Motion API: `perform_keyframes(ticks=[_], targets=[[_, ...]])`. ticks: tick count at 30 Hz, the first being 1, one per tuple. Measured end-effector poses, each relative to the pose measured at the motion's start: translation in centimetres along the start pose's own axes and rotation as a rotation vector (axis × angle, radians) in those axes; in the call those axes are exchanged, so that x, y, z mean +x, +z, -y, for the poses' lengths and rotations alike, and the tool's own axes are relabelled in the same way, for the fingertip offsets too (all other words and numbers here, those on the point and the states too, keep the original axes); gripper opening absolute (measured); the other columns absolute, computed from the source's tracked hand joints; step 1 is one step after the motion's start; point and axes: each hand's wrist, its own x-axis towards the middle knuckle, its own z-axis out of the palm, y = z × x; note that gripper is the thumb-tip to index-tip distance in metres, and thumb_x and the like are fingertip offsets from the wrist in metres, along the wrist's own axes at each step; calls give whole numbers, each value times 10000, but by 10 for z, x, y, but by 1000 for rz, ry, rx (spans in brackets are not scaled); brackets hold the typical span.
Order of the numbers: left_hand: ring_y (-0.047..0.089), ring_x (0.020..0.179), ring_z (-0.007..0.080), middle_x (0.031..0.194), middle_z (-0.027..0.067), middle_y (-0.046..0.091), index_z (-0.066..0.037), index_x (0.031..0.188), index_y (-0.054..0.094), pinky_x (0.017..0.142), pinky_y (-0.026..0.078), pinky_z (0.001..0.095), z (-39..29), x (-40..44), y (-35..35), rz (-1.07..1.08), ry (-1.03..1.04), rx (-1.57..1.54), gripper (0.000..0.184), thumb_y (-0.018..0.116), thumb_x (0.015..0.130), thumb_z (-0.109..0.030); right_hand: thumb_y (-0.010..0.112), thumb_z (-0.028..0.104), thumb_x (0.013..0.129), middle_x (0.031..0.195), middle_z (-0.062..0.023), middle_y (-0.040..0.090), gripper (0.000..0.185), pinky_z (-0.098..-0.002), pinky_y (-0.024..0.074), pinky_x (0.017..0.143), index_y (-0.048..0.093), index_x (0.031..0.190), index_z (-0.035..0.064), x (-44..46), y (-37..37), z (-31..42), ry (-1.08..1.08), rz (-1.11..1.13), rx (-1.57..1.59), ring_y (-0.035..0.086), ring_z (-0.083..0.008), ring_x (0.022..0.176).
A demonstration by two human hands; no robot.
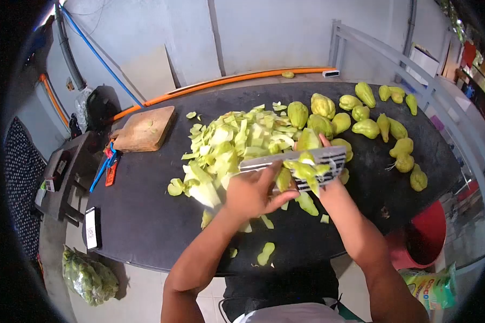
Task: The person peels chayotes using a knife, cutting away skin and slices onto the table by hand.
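In front of me is a flat striped board (331,156), black and white, held tilted over the table. My right hand (331,189) grips it from beneath, the board covering most of that hand; fingertips show past the far edge beside a green chayote piece (309,140). Cut chayote pieces (307,170) lie across the board. My left hand (253,191) is at the board's left end, thumb and fingers closed around a chayote piece (283,180). Just beyond sits a heap of pale cut chayote (226,140). Whether the board carries a blade cannot be seen.
Several whole chayotes (366,128) spread over the right of the dark table (145,199). A wooden chopping board (145,128) lies at the left, near a blue-handled tool (106,161) and an orange one (111,171). A red bin (425,237) stands right; a filled plastic bag (89,275) sits left on the floor.
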Motion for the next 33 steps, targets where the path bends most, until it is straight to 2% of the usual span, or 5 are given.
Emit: perform_keyframes(ticks=[9,20,28,30,33], targets=[[713,651,257,741,82,706,-12,1271,627,628,575,336,-4,-6,3,-43,105,58,844,804,717,-624,426,410,1044,1034,-173,680,469,-401,517,972,583,1237,12,-20,6,-8,81,-77,-60,663,-271,998],[725,781,305,874,136,730,-11,1265,633,728,580,366,10,-10,-6,-7,58,33,840,835,691,-591,458,410,1043,1271,-72,630,417,-381,522,989,535,1364,155,-10,-13,-15,139,2,-128,627,-208,1117],[740,830,333,914,187,735,-1,1215,663,771,584,372,10,-3,-19,104,-164,-105,803,852,681,-570,570,452,974,1142,-122,671,461,-423,543,960,605,1245,80,-1,-9,-12,303,202,21,651,-247,1028],[740,812,324,902,176,735,-12,1213,668,742,582,363,26,-3,-15,-131,-4,-60,768,849,700,-554,590,460,960,1151,-119,664,450,-441,551,939,616,1201,82,-2,-5,-18,168,112,-57,648,-255,1032],[734,764,323,864,164,729,-22,1195,678,696,581,374,10,-8,-20,-25,-7,-74,715,845,722,-531,566,431,987,1161,-99,663,404,-435,546,952,617,1215,101,-10,8,-11,276,224,-6,647,-251,1059]])
